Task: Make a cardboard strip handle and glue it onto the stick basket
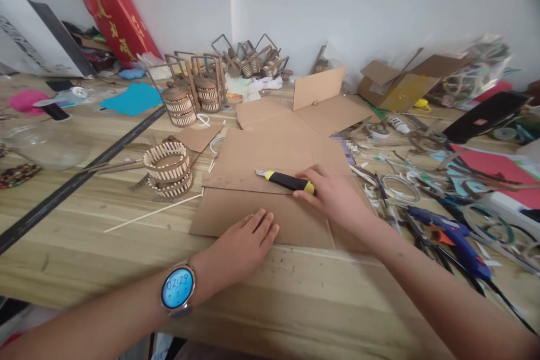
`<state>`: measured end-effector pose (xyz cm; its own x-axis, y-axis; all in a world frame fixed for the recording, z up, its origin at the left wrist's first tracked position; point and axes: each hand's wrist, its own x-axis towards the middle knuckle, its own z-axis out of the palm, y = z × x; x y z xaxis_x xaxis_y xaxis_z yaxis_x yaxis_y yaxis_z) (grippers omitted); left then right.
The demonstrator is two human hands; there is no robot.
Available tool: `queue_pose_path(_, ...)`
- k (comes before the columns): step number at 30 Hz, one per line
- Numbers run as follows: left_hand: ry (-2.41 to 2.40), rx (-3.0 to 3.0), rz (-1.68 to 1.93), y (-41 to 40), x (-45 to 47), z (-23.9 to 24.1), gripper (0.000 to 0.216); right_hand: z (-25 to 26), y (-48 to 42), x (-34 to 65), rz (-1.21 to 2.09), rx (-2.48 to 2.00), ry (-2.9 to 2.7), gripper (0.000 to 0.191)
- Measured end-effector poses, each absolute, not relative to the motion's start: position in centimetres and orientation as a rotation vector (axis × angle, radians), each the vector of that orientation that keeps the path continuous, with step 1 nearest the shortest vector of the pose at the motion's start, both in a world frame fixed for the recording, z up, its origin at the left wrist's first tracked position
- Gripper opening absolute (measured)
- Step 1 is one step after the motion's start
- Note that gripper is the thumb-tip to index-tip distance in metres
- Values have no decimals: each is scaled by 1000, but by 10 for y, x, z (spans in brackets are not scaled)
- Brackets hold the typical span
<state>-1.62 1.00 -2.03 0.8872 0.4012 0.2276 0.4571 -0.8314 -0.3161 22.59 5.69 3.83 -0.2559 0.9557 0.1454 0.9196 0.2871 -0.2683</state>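
A brown cardboard sheet [274, 152] with cut and folded flaps lies on the wooden table before me. My left hand [248, 236] rests flat on its near strip, fingers stretched out and holding nothing. With my right hand [329, 191] I grip the rear end of a yellow-and-black utility knife [291, 181]. The knife lies low over the cardboard, its short blade pointing left. Whether it touches the sheet I cannot tell. Left of the cardboard stands a small round basket of wooden slats [167, 169]. A thin pale stick [152, 214] lies below it.
Several small slatted wooden buckets [179, 104] with tall handles stand behind. On the right are a blue glue gun [453, 236], scissors [426, 242], tape rings and scraps. A cardboard box [405, 87] and a black box [485, 115] sit farther back. A glass jar [46, 143] is left.
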Motion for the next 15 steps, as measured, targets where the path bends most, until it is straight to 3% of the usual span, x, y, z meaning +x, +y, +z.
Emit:
queue_pose_path(7,-684,-2709,-292,9,-15,-24,38,19,88,217,267,-1763,-2375,26)
queue_pose_path(12,-692,-2739,-257,8,-16,-25,41,27,85,228,458,-1804,-2109,23)
queue_pose_path(15,-683,-2725,-270,8,-17,-27,41,38,67,234,653,-1749,-1896,31)
